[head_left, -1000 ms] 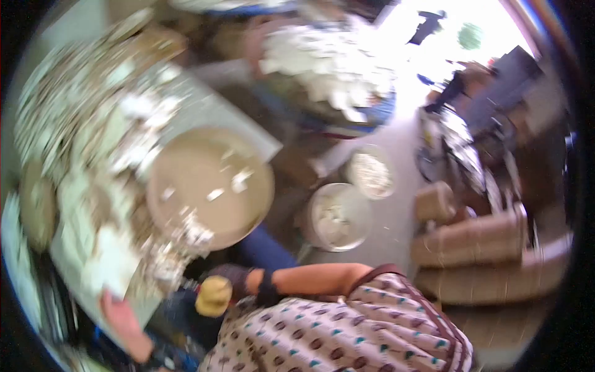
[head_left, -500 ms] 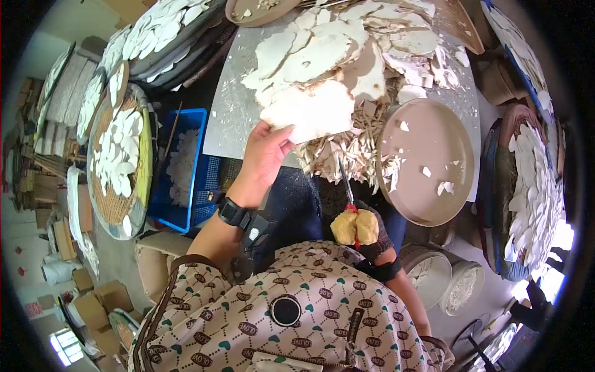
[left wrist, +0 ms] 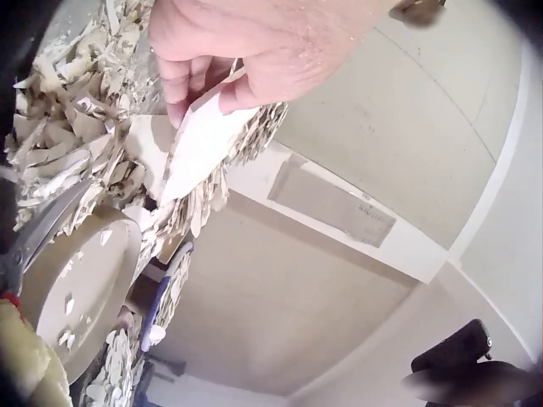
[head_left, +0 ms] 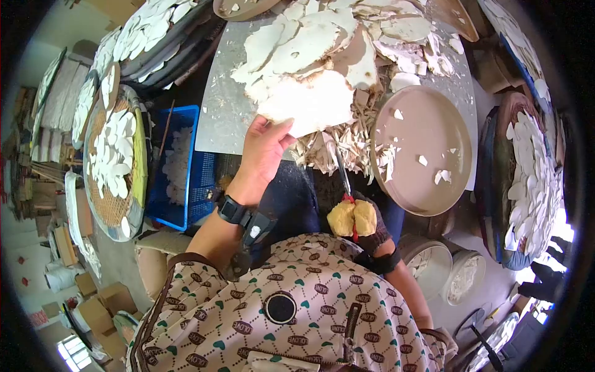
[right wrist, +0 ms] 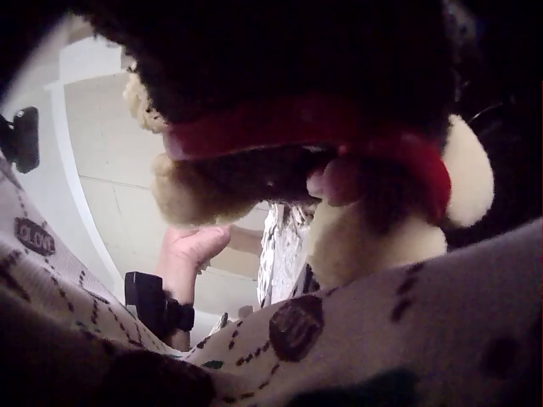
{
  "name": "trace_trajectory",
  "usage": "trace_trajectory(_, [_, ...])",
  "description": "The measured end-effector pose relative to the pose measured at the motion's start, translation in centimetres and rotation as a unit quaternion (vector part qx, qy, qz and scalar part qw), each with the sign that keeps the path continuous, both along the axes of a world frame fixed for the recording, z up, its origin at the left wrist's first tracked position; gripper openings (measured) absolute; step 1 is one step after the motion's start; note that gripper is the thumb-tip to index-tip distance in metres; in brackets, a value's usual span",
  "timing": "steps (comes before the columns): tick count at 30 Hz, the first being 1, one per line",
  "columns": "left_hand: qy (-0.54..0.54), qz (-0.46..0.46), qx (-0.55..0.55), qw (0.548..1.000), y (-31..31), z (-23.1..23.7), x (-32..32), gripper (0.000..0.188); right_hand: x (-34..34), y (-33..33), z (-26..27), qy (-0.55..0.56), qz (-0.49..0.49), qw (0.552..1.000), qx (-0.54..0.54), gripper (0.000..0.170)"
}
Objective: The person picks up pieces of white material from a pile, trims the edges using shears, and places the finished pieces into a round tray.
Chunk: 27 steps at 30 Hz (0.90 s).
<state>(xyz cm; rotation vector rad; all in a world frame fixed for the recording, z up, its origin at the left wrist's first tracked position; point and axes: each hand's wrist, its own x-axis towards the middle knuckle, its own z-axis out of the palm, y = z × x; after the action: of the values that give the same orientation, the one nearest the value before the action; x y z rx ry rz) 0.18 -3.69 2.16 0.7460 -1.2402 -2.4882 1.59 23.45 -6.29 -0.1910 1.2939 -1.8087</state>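
Grey surface (head_left: 215, 121), heaped with pale scraps (head_left: 362, 146), lies toward 12 o'clock. Left hand (head_left: 261, 150) pinches 1 white slab (head_left: 316, 102) by its 7 o'clock corner; gloved right hand (head_left: 375, 235) grips scissors (head_left: 348, 196) at 4. Tray (head_left: 434, 121) sits at 2.

Blue crate (head_left: 191, 167), woven tray (head_left: 101, 206) & cardbd boxes (head_left: 95, 315) sit L, buckets (head_left: 441, 270) btm R.

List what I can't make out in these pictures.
Head view: part of the right hand, hidden by yellow padding.
Head view: the far brown tray, cut off by the top edge.
Left wrist view: the scissors, cut off by the left edge.
Left wrist view: marks on the grey panel, too small to read.
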Motion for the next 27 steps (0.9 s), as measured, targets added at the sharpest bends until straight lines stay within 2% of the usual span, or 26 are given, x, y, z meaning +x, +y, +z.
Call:
trace_trajectory(1, [0.005,0.004,0.007,1.000,0.2,-0.1,-0.1,0.030,-0.2,-0.1,0.5,0.003,0.002,1.000,-0.018,0.019])
trace_trajectory(3, [0.014,0.011,0.021,1.000,1.1,-0.4,-0.4,0.033,-0.9,-1.1,-0.7,-0.169,-0.010,0.977,-0.125,0.020])
trace_trajectory(5, [0.034,0.017,0.016,0.999,2.1,-0.8,-0.5,0.040,-1.0,-1.3,-0.1,-0.251,-0.044,0.944,-0.210,0.022])
trace_trajectory(6, [0.044,0.020,0.013,0.999,2.7,-1.0,-0.6,0.043,-1.3,-1.7,0.1,-0.253,-0.039,0.942,-0.217,0.022])
trace_trajectory(7, [0.035,0.029,-0.001,0.999,3.3,-1.2,-0.7,0.057,-1.7,-2.2,0.1,-0.256,-0.034,0.940,-0.224,0.023])
trace_trajectory(8, [0.036,0.030,-0.011,0.999,3.9,-1.2,-0.7,0.060,-1.9,-2.7,0.3,-0.259,-0.029,0.937,-0.231,0.024])
trace_trajectory(9, [0.036,0.031,-0.021,0.999,4.5,-1.0,-0.7,0.063,-2.1,-3.0,1.7,-0.078,0.016,0.984,-0.157,0.026])
trace_trajectory(10, [0.036,0.033,-0.031,0.998,4.9,-1.0,-0.6,0.067,-2.2,-3.2,1.5,-0.153,0.015,0.964,-0.219,0.029])
trace_trajectory(12, [0.033,0.004,-0.043,0.999,5.1,-1.4,-0.3,0.070,-2.4,-3.7,1.0,-0.297,0.010,0.893,-0.337,0.036])
trace_trajectory(13, [0.030,-0.006,-0.047,0.998,5.1,-1.8,-0.1,0.069,-2.3,-3.5,0.2,-0.222,0.005,0.937,-0.268,0.036])
trace_trajectory(17, [0.011,-0.034,-0.056,0.998,4.8,-2.0,0.2,0.066,-2.0,-3.3,0.8,-0.189,-0.003,0.957,-0.221,0.032])
trace_trajectory(20, [0.003,-0.043,-0.070,0.997,4.8,-1.9,0.2,0.062,-2.0,-3.6,0.7,-0.318,-0.011,0.896,-0.310,0.031])
trace_trajectory(21, [-0.002,-0.046,-0.077,0.996,4.8,-2.1,0.2,0.062,-1.6,-3.6,0.5,-0.314,-0.035,0.908,-0.275,0.029])
trace_trajectory(24, [-0.013,-0.052,-0.088,0.995,4.7,-2.4,0.0,0.061,-1.7,-3.9,0.5,-0.404,-0.034,0.840,-0.360,0.028])
trace_trajectory(27, [-0.032,-0.055,-0.087,0.994,4.8,-1.8,-0.5,0.060,-1.7,-3.9,0.0,-0.389,-0.038,0.849,-0.355,0.028])
